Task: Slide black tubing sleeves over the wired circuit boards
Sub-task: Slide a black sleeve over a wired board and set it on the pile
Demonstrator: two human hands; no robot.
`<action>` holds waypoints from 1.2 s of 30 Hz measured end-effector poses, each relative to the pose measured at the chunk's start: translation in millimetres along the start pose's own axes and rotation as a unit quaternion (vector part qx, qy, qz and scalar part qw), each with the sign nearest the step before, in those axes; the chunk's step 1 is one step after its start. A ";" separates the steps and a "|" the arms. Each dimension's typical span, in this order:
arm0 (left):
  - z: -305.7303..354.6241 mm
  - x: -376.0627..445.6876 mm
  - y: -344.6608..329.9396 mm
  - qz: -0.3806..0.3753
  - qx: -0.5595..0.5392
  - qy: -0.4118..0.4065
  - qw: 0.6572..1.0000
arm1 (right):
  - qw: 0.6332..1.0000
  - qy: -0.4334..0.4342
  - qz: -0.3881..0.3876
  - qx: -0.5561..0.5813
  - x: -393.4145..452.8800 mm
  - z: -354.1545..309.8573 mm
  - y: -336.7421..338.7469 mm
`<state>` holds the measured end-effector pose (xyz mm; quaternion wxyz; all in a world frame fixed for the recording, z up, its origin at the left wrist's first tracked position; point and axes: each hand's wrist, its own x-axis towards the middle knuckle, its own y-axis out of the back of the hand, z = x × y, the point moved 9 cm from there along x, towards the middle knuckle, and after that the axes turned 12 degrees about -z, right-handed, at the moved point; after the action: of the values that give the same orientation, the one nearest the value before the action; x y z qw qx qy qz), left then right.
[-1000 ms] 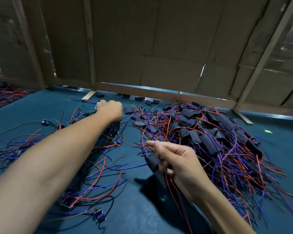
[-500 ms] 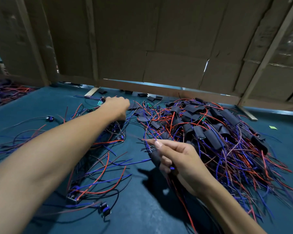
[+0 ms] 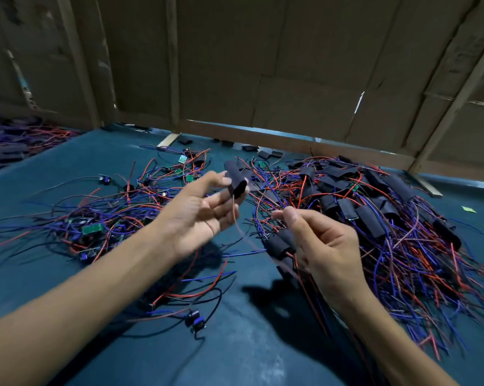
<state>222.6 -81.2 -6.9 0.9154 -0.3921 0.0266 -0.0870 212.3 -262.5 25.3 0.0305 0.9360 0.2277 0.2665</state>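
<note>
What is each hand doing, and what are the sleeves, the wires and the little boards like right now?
Left hand: raised, fingertips pinching a black sleeve.
Sleeve: off the table, open end toward the camera.
Right hand: raised, pinching thin wires, a sleeved piece under its fingers.
Sleeved pile: heaped on the right, boards covered.
Bare boards: loose on the left, green, uncovered, wires tangled.
Spare sleeves: lying flat by the back wall.

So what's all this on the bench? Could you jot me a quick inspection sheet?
Surface: teal bench top.
Job's things: black sleeve pinched in left hand; bare green boards at left; sleeved pile at right.
Clutter: loose sleeves near the wall; green scrap.
Hands: right hand pinches wires, with a sleeved unit by its fingers.
Cables: red, blue and black wires everywhere.
Surroundings: cardboard wall.
</note>
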 end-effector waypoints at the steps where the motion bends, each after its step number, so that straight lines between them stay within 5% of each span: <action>1: -5.2 -4.2 -3.5 0.002 -0.035 0.002 0.999 | 1.000 0.013 0.007 -0.018 -1.2 -3.2 0.4; 10: -26.8 -11.8 -12.5 0.028 -0.107 -0.007 0.994 | 0.995 0.005 0.019 -0.097 -5.4 -3.5 -4.2; 18: -25.3 -11.9 -13.3 0.022 -0.132 -0.008 0.991 | 0.997 0.013 0.005 -0.071 -5.6 -3.9 -1.0; 29: -21.2 -10.6 -18.2 -0.027 -0.120 -0.007 0.992 | 0.996 -0.082 0.032 0.010 -5.6 10.3 3.9; 36: -13.9 -10.9 -25.6 -0.058 0.079 -0.060 0.993 | 0.995 -0.090 0.020 0.026 -4.2 9.7 1.9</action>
<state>206.7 -106.4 1.8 0.9368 -0.3241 -0.0583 -0.1183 214.8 -265.4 15.2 0.0215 0.9610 0.2121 0.1761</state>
